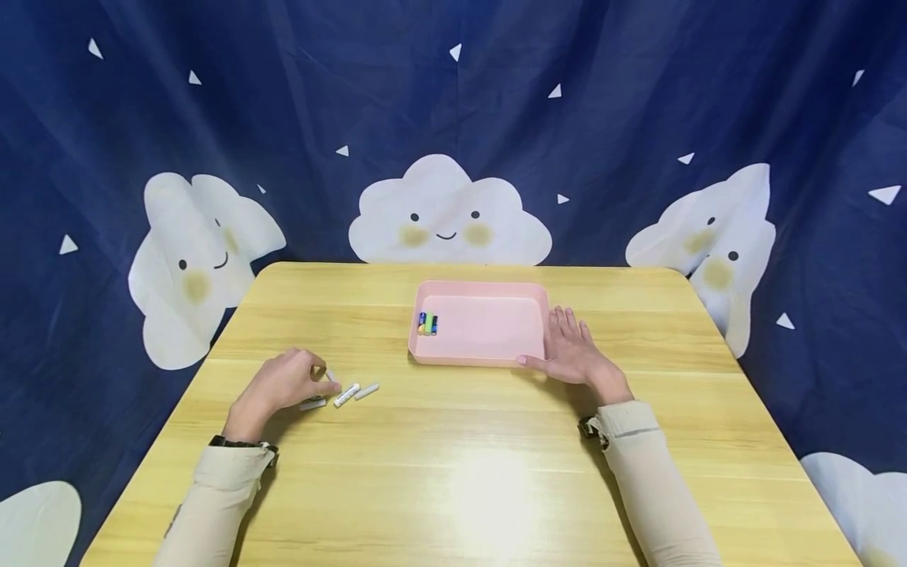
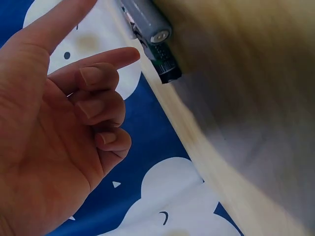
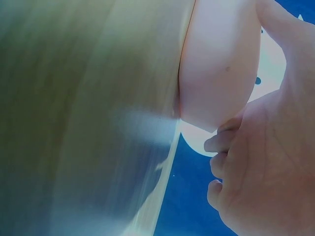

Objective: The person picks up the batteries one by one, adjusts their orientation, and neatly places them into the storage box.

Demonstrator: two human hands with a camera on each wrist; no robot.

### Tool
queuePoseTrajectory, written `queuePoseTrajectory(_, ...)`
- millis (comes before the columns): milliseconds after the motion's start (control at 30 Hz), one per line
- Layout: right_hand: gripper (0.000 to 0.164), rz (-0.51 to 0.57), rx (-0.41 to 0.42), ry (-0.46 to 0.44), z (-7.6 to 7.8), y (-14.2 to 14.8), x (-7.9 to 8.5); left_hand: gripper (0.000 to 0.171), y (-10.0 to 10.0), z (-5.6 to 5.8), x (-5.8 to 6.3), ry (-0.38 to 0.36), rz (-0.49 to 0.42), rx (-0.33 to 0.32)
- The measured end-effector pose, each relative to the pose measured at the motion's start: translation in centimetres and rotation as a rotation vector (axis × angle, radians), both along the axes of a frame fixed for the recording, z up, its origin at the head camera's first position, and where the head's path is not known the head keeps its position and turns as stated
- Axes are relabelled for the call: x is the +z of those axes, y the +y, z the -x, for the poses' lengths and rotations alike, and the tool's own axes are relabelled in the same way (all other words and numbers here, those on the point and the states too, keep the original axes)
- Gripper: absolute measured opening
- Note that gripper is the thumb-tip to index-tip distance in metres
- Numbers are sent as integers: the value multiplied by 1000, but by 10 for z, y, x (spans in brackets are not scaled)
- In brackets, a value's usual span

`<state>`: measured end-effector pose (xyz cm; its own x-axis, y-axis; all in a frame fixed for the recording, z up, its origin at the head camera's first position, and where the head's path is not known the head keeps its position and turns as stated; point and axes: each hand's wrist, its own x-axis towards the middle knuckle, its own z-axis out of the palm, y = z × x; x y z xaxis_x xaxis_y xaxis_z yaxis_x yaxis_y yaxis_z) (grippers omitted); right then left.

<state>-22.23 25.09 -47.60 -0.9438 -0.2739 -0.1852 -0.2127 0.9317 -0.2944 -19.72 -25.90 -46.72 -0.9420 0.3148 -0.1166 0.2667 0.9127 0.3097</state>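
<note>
Several batteries lie by my left hand (image 1: 283, 380), among them a white one with dark print (image 1: 346, 394) and a plain pale one (image 1: 367, 391). In the left wrist view, a grey battery (image 2: 147, 19) and a dark green battery (image 2: 165, 64) lie close to the index fingertip, with thumb and index finger apart. The other fingers curl loosely around nothing. My right hand (image 1: 570, 350) rests with spread fingers against the right side of a pink tray (image 1: 482, 290), its thumb at the front right corner. Inside, at the left end, three colored batteries (image 1: 428, 324) stand side by side.
All of this sits on a light wooden table (image 1: 397, 465). A dark blue curtain (image 1: 298, 94) printed with clouds and small white triangles hangs behind and beside it. Both forearms reach in from the near edge, in beige sleeves (image 1: 655, 480).
</note>
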Motion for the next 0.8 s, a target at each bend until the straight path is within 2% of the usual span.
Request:
queuePoseTrajectory(333, 121, 1, -1, 0, 0, 1, 0, 24, 1, 1, -4, 6, 5, -12)
queuePoseTrajectory(800, 121, -22, -5, 8, 1, -1, 0, 36, 3, -1, -10, 54, 22, 0)
